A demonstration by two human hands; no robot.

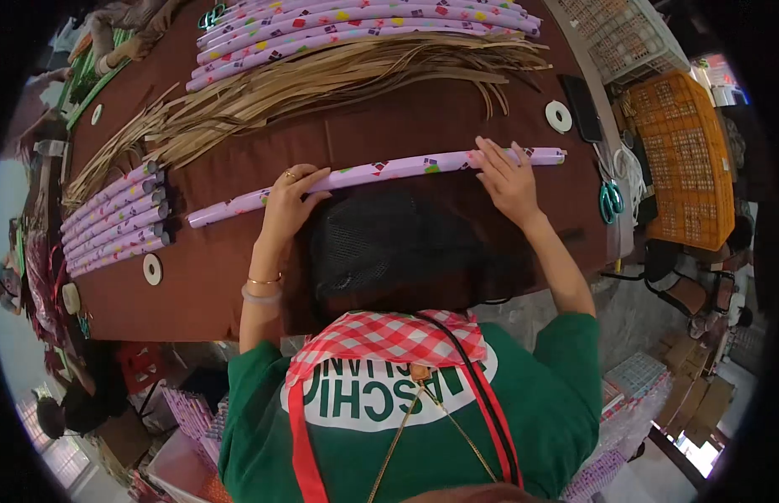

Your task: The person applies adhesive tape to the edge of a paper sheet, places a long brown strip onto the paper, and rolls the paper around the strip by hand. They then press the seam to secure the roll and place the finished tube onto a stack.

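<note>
A long lilac tube (pixel 389 170) with a colourful printed pattern lies slantwise across the brown-covered table in front of me. My left hand (pixel 290 201) is closed around it left of centre, fingers over the top and thumb on the near side. Towards its right end, my right hand (pixel 508 186) rests on the tube with fingers stretched out and thumb apart. Between my forearms sits a black mesh item (pixel 389 239), whose kind I cannot make out. Beyond the tube spreads a bundle of long, flat brown strips (pixel 322 80).
More patterned tubes lie at the back (pixel 364 25) and in a stack on the left (pixel 117 220). White tape rolls sit left (pixel 153 269) and right (pixel 559 116). A black phone (pixel 581 109) and teal-handled scissors (pixel 610 201) edge the right side. An orange crate (pixel 683 159) stands beyond.
</note>
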